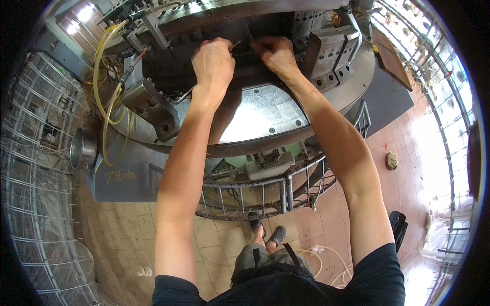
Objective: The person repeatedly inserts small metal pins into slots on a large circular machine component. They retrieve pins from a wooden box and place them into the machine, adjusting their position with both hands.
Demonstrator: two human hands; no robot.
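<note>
Big round knitting machine (265,115) w/ grey metal bed fills the top of view, wire guard ring (265,191) below it, yellow tubing (104,76) looping at left, tiled floor (224,234) underneath. Left hand (213,64) is fisted, fingers (220,47) curled tight round a thin metal tool (236,45) whose tip pokes toward the dark needle band (173,64). Right hand (274,53) sits just beside it on the same band, fingers (260,46) pinched together at a small part; can't tell what they grip.
</note>
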